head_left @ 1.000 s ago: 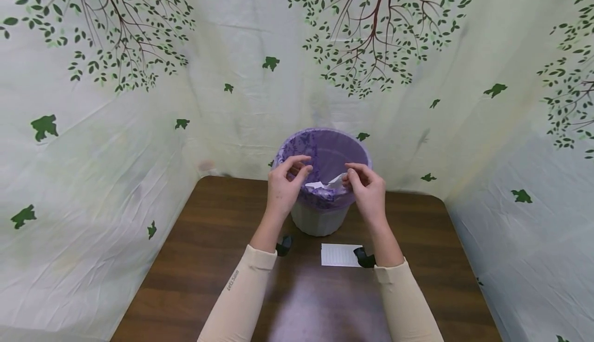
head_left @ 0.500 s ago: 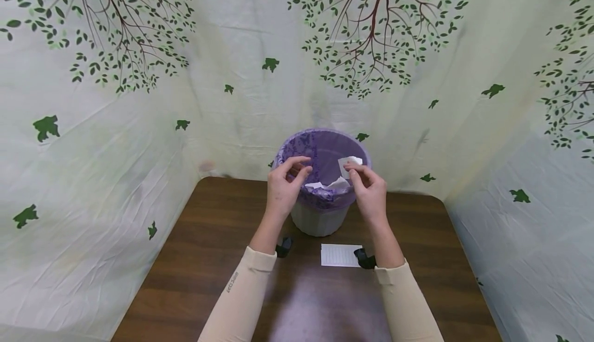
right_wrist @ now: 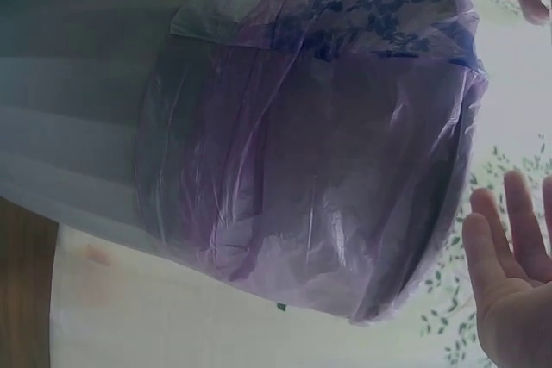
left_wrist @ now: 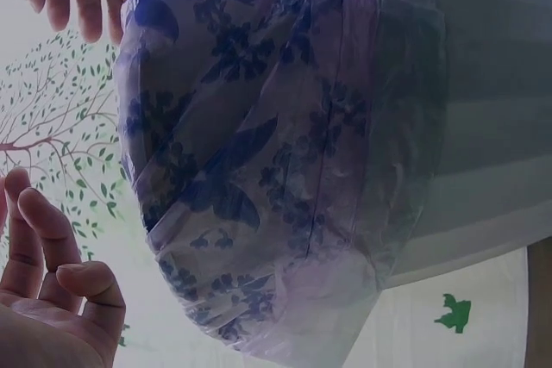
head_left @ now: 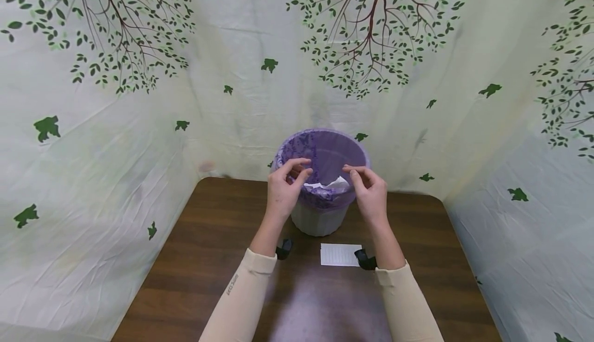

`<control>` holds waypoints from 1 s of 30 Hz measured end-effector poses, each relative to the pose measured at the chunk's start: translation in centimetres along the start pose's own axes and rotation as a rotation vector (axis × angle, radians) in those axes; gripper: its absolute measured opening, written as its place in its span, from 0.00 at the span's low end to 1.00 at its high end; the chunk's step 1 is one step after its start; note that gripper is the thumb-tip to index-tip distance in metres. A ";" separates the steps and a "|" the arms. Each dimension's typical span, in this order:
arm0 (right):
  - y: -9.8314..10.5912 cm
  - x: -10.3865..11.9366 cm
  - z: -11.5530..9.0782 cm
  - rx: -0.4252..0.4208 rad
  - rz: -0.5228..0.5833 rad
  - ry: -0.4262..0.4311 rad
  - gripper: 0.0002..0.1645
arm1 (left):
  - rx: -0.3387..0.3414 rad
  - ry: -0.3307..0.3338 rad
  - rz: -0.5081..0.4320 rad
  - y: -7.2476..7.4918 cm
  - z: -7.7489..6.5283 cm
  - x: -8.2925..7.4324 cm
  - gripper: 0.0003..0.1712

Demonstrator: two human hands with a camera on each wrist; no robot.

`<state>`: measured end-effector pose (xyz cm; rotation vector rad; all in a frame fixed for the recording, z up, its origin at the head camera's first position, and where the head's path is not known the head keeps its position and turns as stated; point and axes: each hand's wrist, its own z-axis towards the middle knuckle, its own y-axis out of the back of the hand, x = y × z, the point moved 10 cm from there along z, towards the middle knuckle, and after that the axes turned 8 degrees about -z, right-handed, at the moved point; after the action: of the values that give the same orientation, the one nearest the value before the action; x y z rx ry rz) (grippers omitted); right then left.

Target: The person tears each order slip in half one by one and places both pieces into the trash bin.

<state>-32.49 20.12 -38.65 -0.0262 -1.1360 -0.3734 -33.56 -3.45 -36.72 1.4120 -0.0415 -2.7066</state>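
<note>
A grey bin (head_left: pixel 320 221) stands on the table, lined with a purple flowered bag (head_left: pixel 297 143) folded over its rim. White paper pieces (head_left: pixel 337 183) show inside, near the front rim. My left hand (head_left: pixel 284 182) hovers over the bin's left side, fingers loosely bent and nothing between them. Over the right side is my right hand (head_left: pixel 369 190), its relaxed fingers holding nothing. Both wrist views show the hands (left_wrist: pixel 65 290) beyond the bag's rim, apart from the bag. In the right wrist view the fingers (right_wrist: pixel 523 221) are nearly straight.
A lined white paper sheet (head_left: pixel 341 255) lies on the brown wooden table (head_left: pixel 223 239) in front of the bin, partly behind the black right wrist mount (head_left: pixel 365 259). Behind the table hangs a pale cloth (head_left: pixel 232 141) printed with trees and leaves.
A white paper piece left my right hand and dropped into the bin, where it is now out of sight or among the other pieces. My hands have stayed almost in place.
</note>
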 end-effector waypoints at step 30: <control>3.5 -2.5 -6.1 -0.041 0.025 -0.067 0.10 | 0.079 0.080 -0.087 -4.4 -6.5 1.8 0.12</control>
<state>-27.01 22.85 -42.86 -0.0892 -1.1930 -0.3762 -29.55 0.89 -42.21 1.5785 -0.0848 -2.7432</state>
